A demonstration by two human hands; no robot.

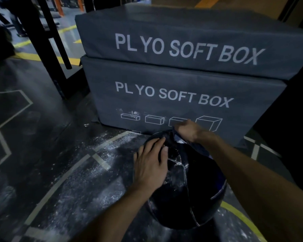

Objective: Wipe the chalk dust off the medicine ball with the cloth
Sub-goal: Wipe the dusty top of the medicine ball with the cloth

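Observation:
A large black medicine ball [187, 193] with white seams sits on the dark gym floor, and white chalk smears show on its top. My left hand [150, 162] lies flat on the ball's upper left side, fingers straight. At the ball's far top edge, my right hand [186, 130] grips a dark blue cloth [198, 146], which drapes down the ball's right side under my forearm.
Two stacked grey "PLYO SOFT BOX" foam boxes [182, 95] stand right behind the ball. Chalk dust is scattered on the floor [87, 173] to the left. Black rack legs [47, 41] rise at the far left. Yellow floor lines [241, 217] run at the lower right.

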